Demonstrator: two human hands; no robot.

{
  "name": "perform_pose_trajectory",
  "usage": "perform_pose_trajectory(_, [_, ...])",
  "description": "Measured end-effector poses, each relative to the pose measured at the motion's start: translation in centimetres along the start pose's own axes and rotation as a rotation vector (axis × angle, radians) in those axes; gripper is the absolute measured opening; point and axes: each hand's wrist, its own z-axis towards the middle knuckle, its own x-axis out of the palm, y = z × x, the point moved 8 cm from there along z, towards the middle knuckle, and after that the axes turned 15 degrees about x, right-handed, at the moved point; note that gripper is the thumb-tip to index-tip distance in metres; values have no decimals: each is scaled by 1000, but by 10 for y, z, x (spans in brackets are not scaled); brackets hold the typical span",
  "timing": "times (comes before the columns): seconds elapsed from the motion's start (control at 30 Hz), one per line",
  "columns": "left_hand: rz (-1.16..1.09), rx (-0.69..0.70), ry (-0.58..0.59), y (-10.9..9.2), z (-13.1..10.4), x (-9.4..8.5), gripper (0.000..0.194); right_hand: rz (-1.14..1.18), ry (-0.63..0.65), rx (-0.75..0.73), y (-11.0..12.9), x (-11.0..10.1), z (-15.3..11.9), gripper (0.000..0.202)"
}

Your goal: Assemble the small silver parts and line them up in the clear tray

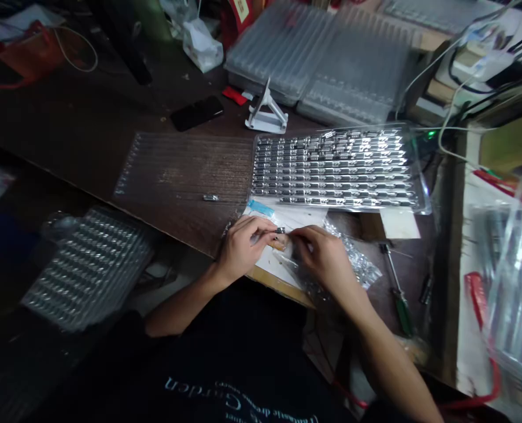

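Between the thumb and fingers of my left hand (246,244) is a small metal D-sub connector (280,230). Close by on its right, my right hand (325,252) has its fingers pinched together; whatever they hold is too small to make out. Beyond my hands, a clear ribbed tray (331,185) is filled with rows of similar silvery connectors, some lying loose on top at the back. A second clear tray (185,164) to its left carries a single connector (211,198) near its front edge. Small shiny parts in clear plastic (361,261) lie beside my right hand.
A green-handled screwdriver (397,294) rests at the right. Stacked clear trays (282,47) stand at the back, near a white phone stand (267,114) and a black phone (198,113). More loaded trays (91,264) are stacked low on the left. Cables (450,100) run along the right.
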Motion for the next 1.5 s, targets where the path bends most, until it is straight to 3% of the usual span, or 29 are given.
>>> perform_pose_trajectory(0.1, [56, -34, -72, 1, -4, -22, 5, 98, 36, -121, 17, 12, 0, 22])
perform_pose_trajectory(0.23, [219, -65, 3, 16, -9, -48, 18, -33, 44, -254, 34, 25, -10, 28])
perform_pose_trajectory(0.33, [355, -29, 39, 31, -5, -72, 11, -197, 6, -278, 36, 29, -15, 34])
perform_pose_trajectory(0.47, [483, -9, 36, 48, 9, -95, 8, -84, 45, -254, 32, 30, -12, 30])
perform_pose_trajectory(0.53, [509, 2, 62, 54, 15, -96, 8, -46, 53, -247, 33, 29, -10, 27])
perform_pose_trajectory(0.77, [550, 22, 143, 63, 20, -79, 4, -299, -37, -350, 50, 30, -19, 20])
perform_pose_trajectory(0.97, [670, -84, 176, 71, 16, -92, 10, -346, -5, -336, 52, 31, -16, 19])
perform_pose_trajectory(1.1, [717, -126, 154, 67, 15, -103, 12, -286, 78, -263, 38, 10, -16, 28])
perform_pose_trajectory(1.2, [678, -78, 137, 54, 22, -92, 18, -314, 134, -144, 14, -8, -18, 22])
perform_pose_trajectory(1.3, [569, 13, 180, 36, 39, -60, 13, -363, 180, -65, -5, -14, -20, 14])
perform_pose_trajectory(1.4, [470, 105, 237, 22, 57, -23, 12, -372, 221, -80, -9, -9, -21, 11])
perform_pose_trajectory(1.5, [444, 159, 266, 16, 71, 1, 10, -366, 232, -100, -6, -6, -21, 16])
